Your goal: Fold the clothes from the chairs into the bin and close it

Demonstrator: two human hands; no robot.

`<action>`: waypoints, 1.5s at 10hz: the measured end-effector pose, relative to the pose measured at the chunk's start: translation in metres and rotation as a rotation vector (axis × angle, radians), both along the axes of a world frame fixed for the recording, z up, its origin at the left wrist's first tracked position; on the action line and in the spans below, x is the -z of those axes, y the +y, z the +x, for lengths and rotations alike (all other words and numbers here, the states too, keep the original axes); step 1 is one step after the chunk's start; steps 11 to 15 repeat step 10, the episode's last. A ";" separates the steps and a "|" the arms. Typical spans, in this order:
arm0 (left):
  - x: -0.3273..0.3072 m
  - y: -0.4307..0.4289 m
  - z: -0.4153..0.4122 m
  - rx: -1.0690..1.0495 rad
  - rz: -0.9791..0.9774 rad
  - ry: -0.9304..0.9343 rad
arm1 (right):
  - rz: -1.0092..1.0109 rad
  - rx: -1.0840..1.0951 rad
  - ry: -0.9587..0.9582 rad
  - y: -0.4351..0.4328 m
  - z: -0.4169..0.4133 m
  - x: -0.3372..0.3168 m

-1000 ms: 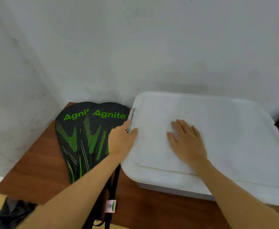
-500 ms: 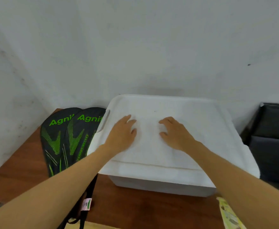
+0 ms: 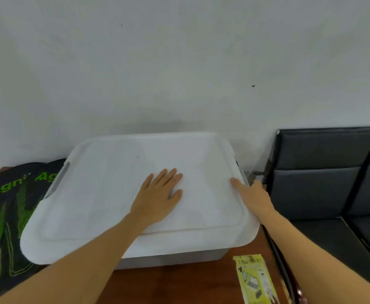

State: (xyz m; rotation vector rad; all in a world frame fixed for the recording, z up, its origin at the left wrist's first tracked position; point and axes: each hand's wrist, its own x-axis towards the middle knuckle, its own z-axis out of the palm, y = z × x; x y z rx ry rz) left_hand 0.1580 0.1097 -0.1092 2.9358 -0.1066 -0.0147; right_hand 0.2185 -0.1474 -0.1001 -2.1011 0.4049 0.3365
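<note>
A white plastic bin [image 3: 175, 257] stands on a brown wooden table against the wall, covered by its white lid [image 3: 105, 194]. My left hand [image 3: 160, 194] lies flat on the middle of the lid, fingers straight and spread. At the lid's right edge rests my right hand [image 3: 253, 195], with the thumb on top of the lid and the fingers reaching over the rim toward the bin's side. The bin's contents are hidden under the lid. No clothes are in view.
Two black racket covers [image 3: 8, 211] with green lettering lie left of the bin. A yellow leaflet [image 3: 256, 279] sits on the table [image 3: 179, 286] at front right. Dark grey padded chairs [image 3: 324, 178] stand to the right, close to the table.
The view has swung right. My right hand slid from the lid's middle to its right edge, and my left hand moved from the lid's left side to its centre.
</note>
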 end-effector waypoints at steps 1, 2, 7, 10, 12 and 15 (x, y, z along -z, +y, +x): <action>-0.001 -0.001 0.000 -0.023 -0.033 -0.021 | -0.001 0.026 -0.117 0.001 -0.002 0.003; -0.001 -0.002 -0.002 -0.040 -0.068 -0.039 | -0.069 0.012 -0.253 0.002 -0.011 -0.001; 0.000 -0.004 -0.002 -0.060 -0.115 -0.084 | -0.654 -0.285 -0.470 0.008 -0.012 -0.013; -0.037 0.006 -0.004 -0.138 -0.877 0.100 | -0.910 -0.416 -0.505 0.036 -0.020 -0.024; -0.037 0.006 -0.004 -0.138 -0.877 0.100 | -0.910 -0.416 -0.505 0.036 -0.020 -0.024; -0.037 0.006 -0.004 -0.138 -0.877 0.100 | -0.910 -0.416 -0.505 0.036 -0.020 -0.024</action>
